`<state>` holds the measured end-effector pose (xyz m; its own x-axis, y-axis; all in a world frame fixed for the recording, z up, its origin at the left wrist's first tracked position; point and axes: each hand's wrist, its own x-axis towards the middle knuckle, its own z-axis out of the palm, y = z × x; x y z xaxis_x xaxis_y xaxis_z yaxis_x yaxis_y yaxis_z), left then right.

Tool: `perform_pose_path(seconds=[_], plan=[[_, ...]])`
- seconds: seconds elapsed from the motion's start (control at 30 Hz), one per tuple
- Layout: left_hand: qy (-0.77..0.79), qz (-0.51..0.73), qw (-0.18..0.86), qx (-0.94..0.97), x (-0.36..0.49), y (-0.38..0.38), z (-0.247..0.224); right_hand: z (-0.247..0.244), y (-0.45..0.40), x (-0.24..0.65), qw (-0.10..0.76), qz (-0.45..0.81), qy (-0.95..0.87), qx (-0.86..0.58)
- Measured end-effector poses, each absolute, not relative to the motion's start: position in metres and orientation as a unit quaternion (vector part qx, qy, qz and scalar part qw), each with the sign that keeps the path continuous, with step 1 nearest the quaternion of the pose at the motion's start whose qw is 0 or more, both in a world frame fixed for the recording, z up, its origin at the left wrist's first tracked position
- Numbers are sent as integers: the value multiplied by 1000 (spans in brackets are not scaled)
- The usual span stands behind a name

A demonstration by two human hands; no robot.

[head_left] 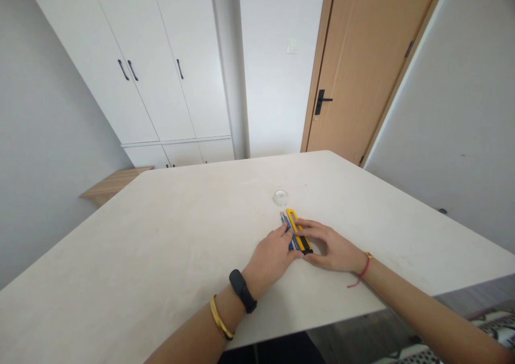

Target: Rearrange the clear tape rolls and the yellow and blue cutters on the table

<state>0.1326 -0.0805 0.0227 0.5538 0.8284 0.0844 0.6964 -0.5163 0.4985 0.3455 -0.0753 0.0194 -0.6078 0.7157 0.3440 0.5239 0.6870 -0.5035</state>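
A yellow utility knife (pixel 298 228) with a black end lies on the pale table (pixel 161 235), its tip pointing away from me. Beside its left side is a slim blue pen (pixel 287 224), partly covered by my left hand (pixel 271 256), whose fingers and thumb rest over it. My right hand (pixel 332 249) reaches from the right, with its fingers around the knife's lower half. Both hands nearly meet there. A small clear glass jar (pixel 280 197) stands just beyond the pen, out of reach of my fingertips.
A wooden door (pixel 362 68) with a black handle stands at the far right, and white cabinets (pixel 161 68) stand at the back. A wooden shelf (pixel 115 184) sits beyond the table's left corner. A patterned rug (pixel 491 326) lies on the floor at the lower right.
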Motion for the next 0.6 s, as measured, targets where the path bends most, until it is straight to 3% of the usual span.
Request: perform_pose_path(seconds=[0.6], plan=[[427, 199, 229, 852, 135, -85, 25, 23, -76, 344, 268, 189, -878, -348]])
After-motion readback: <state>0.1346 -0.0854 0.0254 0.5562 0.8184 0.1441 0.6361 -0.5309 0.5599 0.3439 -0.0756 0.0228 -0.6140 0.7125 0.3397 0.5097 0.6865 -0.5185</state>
